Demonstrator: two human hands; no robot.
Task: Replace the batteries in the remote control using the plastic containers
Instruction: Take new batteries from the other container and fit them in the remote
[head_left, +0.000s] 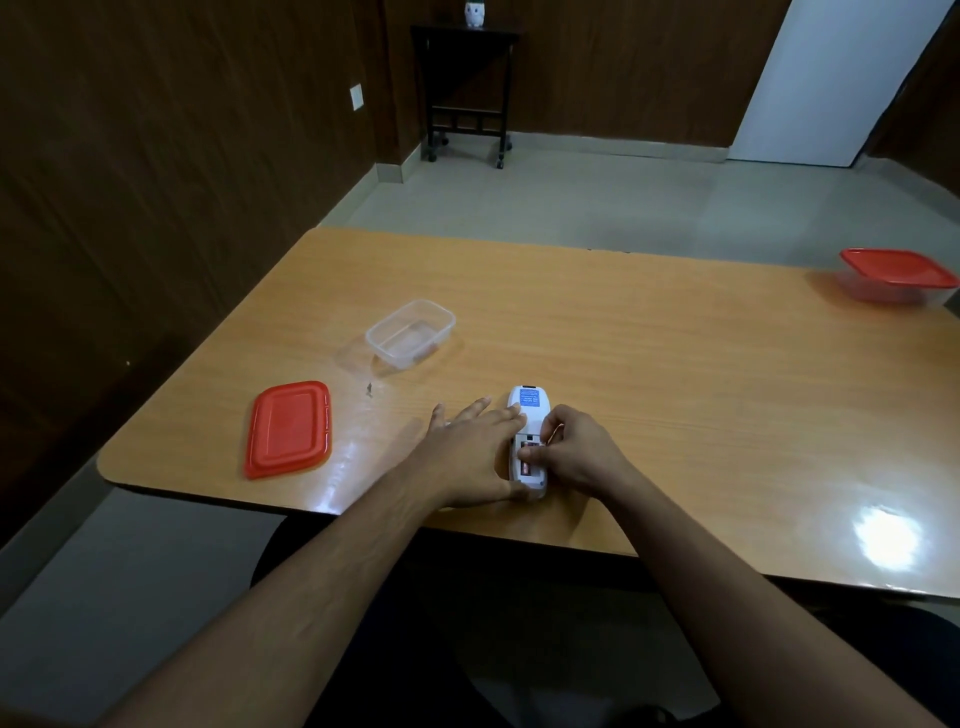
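A white remote control (529, 410) lies face down near the table's front edge, its battery bay uncovered. My left hand (475, 452) lies flat against its left side, holding it down. My right hand (574, 449) pinches at the bay, fingertips on a battery (525, 469) seated inside. An open clear plastic container (410, 333) stands further back to the left, and its red lid (289, 429) lies flat at the front left. A second clear container with a red lid on (898, 275) sits at the far right edge.
The wooden table (649, 364) has a rounded front-left corner. A tiny dark speck (369, 388) lies between the open container and the lid. A dark rolling side table (465, 93) stands against the back wall.
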